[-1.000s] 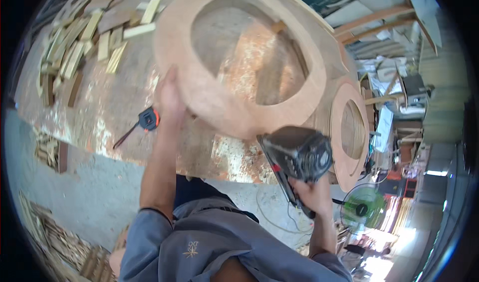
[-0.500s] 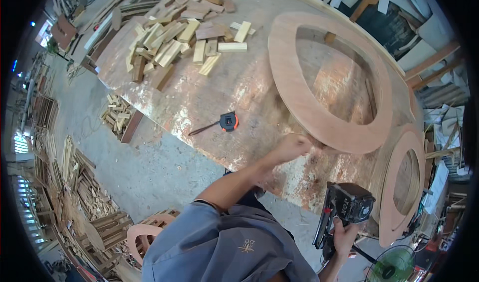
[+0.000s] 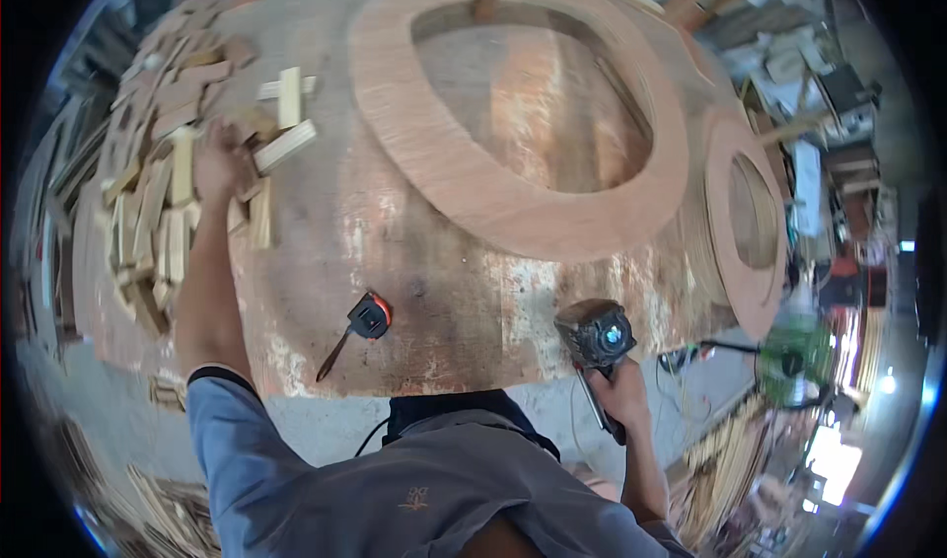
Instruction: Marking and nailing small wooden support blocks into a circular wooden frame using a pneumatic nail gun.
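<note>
My left hand [image 3: 219, 166] reaches out over a heap of small wooden blocks [image 3: 168, 203] at the left of the worktable [image 3: 414, 262]; its fingers curl onto one of the blocks [image 3: 284, 146]. My right hand [image 3: 621, 392] is low at the table's near edge, shut on the handle of a dark power tool [image 3: 595, 335]. A large oval plywood ring [image 3: 513, 114] lies flat on the table ahead. A red and black tape measure [image 3: 367, 317] with its tape pulled out lies near the front edge between my arms.
A second stack of wooden rings [image 3: 745, 218] stands at the table's right end. A green fan [image 3: 794, 361] and cables are on the floor to the right. Offcuts and slats [image 3: 168, 504] litter the floor at the left.
My left hand has left the rim of the oval ring and swung left to the block heap. My right hand keeps the power tool low at the table's edge.
</note>
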Available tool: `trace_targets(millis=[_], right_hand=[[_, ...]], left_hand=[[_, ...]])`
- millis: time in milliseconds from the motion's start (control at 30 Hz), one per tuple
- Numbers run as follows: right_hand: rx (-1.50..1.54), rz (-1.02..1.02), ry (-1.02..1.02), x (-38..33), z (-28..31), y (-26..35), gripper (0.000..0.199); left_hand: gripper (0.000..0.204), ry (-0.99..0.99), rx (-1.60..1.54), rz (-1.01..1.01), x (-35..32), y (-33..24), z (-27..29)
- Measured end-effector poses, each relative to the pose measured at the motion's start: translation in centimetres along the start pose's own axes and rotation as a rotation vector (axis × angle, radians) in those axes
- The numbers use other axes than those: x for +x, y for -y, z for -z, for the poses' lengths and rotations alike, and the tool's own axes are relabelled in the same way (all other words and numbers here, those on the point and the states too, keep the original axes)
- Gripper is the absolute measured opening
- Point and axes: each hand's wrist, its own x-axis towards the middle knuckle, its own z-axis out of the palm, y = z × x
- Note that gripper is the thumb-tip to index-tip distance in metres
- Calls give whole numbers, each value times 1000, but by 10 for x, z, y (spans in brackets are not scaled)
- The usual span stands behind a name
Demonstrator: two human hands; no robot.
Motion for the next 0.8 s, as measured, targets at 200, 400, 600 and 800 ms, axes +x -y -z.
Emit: trace_targets(millis=[200, 400, 600, 800], right_hand=[[-163, -134, 25, -4, -15, 4, 40], [-55, -53, -77, -7, -17, -15, 43], [-119, 71, 55, 8, -7, -29, 40], [76, 264, 58, -2, 14, -42, 23]], left_hand=[[60, 169, 427, -38, 13, -33, 11], [33, 56, -405, -9, -18, -82, 18], [22, 478, -956, 327, -173, -239, 38], [49, 433, -943, 389, -234, -317, -22]])
